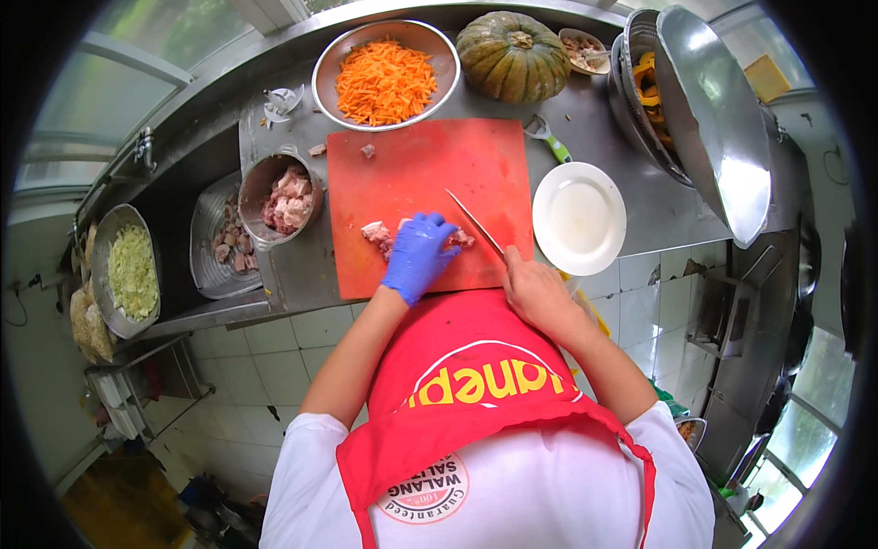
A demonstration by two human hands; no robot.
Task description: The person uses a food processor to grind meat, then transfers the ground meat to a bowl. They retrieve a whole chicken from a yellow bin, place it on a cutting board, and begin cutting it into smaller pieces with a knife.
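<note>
My left hand [421, 254], in a blue glove, is pressed down over a piece of raw meat [461, 238] on the red cutting board [430, 165]. Its fingers curl over the meat and hide part of it. Another pale pink chunk of meat [376, 235] lies just left of that hand. Bare of any glove, my right hand [541, 293] grips a knife [477, 225] by its handle at the board's right edge. The blade slants up and left, with its tip beyond the gloved fingers. Small meat scraps [368, 151] lie near the board's upper left.
Left of the board stand a pot of meat chunks [258, 210], a tray [219, 274] and a bowl of chopped greens [114, 316]. Behind are a bowl of shredded carrot [325, 69] and a squash [512, 59]. On the right sit a white plate [579, 220], a green-handled peeler [556, 146] and large metal pans [718, 119].
</note>
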